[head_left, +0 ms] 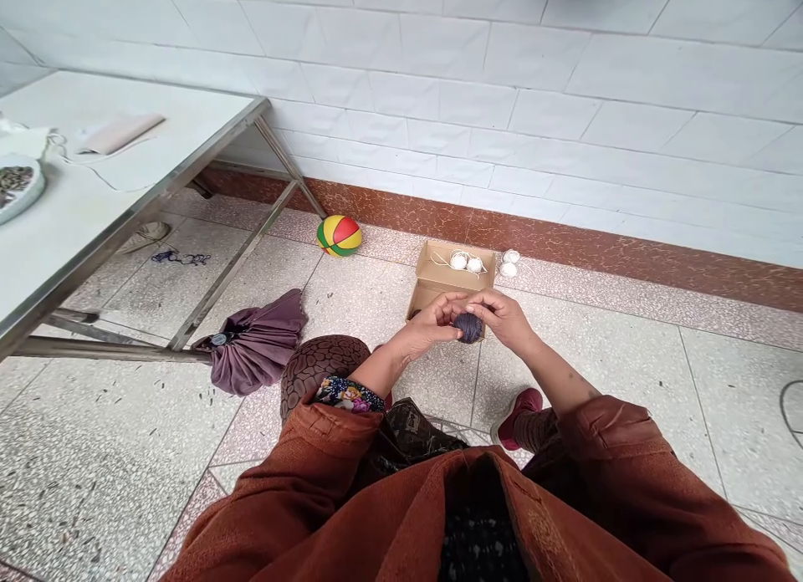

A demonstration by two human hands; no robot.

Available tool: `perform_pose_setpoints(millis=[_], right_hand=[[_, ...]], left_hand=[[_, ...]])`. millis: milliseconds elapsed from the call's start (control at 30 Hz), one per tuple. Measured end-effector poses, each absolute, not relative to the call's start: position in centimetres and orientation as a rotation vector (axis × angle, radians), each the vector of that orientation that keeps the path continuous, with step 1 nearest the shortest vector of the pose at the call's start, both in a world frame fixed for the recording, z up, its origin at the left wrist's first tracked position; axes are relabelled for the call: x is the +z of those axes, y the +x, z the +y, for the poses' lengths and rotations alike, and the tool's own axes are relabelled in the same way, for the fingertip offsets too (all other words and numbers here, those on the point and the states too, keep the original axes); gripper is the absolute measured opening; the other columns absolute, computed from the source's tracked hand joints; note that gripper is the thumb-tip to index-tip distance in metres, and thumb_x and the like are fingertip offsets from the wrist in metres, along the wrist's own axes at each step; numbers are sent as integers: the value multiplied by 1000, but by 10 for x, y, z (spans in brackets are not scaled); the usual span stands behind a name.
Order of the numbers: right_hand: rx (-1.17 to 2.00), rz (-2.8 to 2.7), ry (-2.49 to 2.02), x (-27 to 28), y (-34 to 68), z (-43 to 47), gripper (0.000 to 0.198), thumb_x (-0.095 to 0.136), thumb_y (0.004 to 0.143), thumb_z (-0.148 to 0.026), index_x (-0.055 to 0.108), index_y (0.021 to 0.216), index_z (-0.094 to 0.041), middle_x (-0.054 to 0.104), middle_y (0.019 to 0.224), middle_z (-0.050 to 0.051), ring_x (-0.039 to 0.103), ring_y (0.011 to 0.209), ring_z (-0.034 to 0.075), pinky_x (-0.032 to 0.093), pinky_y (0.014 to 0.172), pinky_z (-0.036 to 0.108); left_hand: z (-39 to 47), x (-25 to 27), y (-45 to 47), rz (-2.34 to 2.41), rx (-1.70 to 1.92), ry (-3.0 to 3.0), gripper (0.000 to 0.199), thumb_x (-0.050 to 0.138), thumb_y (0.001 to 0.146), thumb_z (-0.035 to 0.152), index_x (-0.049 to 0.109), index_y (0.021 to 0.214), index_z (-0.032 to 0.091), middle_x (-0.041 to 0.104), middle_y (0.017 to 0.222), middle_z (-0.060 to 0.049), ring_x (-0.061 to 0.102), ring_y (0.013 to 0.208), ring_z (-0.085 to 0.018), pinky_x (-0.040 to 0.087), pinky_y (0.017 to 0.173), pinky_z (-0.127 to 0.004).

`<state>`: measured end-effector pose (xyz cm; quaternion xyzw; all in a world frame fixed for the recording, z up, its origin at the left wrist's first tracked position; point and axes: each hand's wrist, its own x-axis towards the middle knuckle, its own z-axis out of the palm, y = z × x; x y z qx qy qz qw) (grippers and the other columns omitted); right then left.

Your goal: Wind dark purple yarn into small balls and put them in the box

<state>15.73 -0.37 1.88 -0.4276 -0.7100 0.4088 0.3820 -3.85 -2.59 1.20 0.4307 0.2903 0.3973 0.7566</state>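
Note:
A dark purple ball of yarn (467, 327) is held between my two hands, in front of my body. My left hand (432, 324) closes on its left side, with the thumb along the lower edge. From the right, my right hand (498, 314) pinches at the top of the ball; a strand there is too fine to make out. Below and behind my hands an open cardboard box (427, 293) stands on the floor, partly hidden by them. Two white yarn balls (459, 260) with loose ends rest on its raised lid part.
More white yarn balls (508, 262) sit right of the box by the wall. A colourful ball (340, 235) lies near the leg of a metal-framed table (207, 105). Purple folded cloth (260, 339) and a dark tangled string (181, 257) are on the floor at left.

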Motion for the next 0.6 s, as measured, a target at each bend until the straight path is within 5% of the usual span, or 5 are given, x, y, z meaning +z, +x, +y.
perform_pose_setpoints(millis=[367, 600], right_hand=[[1073, -1828, -1345, 7, 153, -11, 11, 55, 88, -32, 55, 85, -22, 56, 69, -3, 50, 63, 15, 39, 61, 27], [1200, -2100, -987, 25, 150, -25, 21, 57, 96, -37, 65, 85, -21, 63, 77, 0, 56, 69, 14, 43, 68, 28]], left_hand=[[-25, 15, -38, 638, 1021, 718, 39, 82, 66, 21, 73, 103, 17, 71, 106, -9, 64, 100, -20, 44, 97, -35], [-17, 8, -42, 896, 1182, 766, 40, 79, 64, 17, 73, 103, 18, 72, 101, -4, 62, 96, -17, 42, 99, -35]])
